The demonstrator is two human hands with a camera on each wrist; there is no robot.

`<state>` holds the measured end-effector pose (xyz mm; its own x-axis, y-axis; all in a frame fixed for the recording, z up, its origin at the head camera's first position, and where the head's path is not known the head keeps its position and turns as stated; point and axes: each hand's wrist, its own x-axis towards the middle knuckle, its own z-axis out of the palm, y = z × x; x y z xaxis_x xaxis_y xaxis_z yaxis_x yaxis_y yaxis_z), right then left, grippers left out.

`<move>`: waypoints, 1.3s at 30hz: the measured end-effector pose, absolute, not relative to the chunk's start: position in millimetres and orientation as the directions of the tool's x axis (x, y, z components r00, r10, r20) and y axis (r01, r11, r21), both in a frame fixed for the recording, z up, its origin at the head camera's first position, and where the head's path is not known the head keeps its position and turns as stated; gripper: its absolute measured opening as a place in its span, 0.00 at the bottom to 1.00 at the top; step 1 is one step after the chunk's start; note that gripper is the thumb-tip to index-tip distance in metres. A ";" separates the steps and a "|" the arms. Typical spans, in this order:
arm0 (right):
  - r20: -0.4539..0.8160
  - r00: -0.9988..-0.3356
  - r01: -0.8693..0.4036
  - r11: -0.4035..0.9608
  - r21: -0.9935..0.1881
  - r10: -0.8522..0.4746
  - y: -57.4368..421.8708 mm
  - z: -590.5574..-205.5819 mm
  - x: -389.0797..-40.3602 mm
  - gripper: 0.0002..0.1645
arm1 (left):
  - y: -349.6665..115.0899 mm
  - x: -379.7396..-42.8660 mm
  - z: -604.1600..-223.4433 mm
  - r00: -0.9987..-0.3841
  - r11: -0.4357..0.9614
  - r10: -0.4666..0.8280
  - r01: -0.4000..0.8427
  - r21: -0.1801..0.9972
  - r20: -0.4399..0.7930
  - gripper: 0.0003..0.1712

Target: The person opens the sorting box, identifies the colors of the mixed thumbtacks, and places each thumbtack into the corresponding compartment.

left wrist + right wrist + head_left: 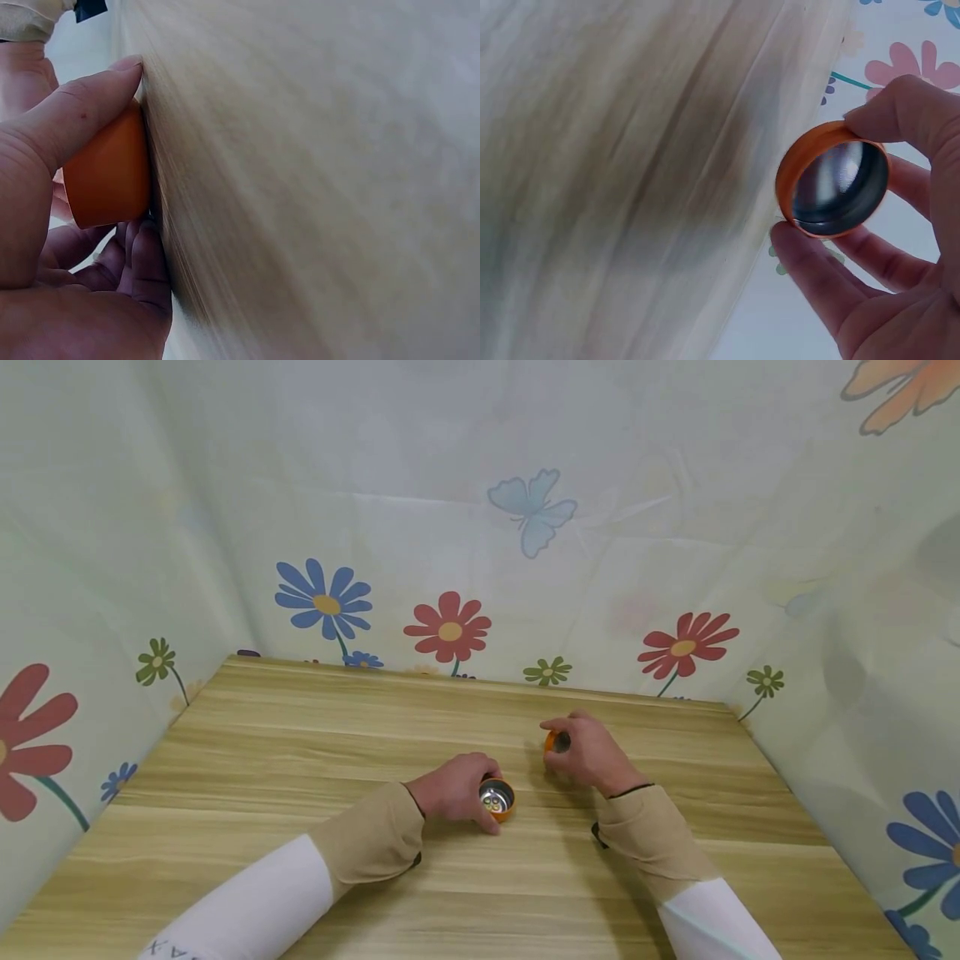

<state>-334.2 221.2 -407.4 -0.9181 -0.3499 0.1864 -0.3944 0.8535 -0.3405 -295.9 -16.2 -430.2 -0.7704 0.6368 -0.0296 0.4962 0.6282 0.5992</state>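
A small round orange tin [497, 817] stands upright on the wooden table, its silvery inside facing up, with several small yellowish round shapes at the bottom. My left hand [456, 787] holds it from the left, thumb on the near side and fingers around the far side. The left wrist view shows the tin's smooth orange wall [112, 172] between thumb and fingers, low against the tabletop. Farther right, my right hand [592, 754] grips a round orange lid [550, 745] by its rim, tilted on edge above the table. Its hollow silvery inside [829, 180] shows in the right wrist view.
The wood-grain tabletop [300, 735] stretches around both hands. Behind it and at both sides hangs a pale cloth [375, 527] printed with flowers and a butterfly, meeting the table's back edge.
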 end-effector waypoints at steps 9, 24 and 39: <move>0.273 -0.904 -0.410 0.848 -0.336 -0.329 222.4 -410.2 -335.3 0.17 | -16.1 -293.9 -427.9 -0.768 0.629 0.640 0.505 0.591 -0.025 0.29; 0.278 -0.901 -0.425 0.808 -0.409 -0.333 218.7 -404.5 -332.0 0.18 | -16.4 -292.7 -425.7 -0.763 0.617 0.646 0.505 0.603 -0.022 0.28; 0.340 -0.850 -0.516 0.766 -0.382 -0.403 221.3 -410.4 -335.0 0.22 | -16.4 -295.0 -428.5 -0.766 0.620 0.643 0.501 0.604 -0.024 0.29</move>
<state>-335.0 221.3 -410.4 -0.8497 -0.4031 0.3398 -0.5164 0.7663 -0.3823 -295.0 -16.4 -428.5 -0.7657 0.6427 -0.0238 0.5015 0.6197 0.6037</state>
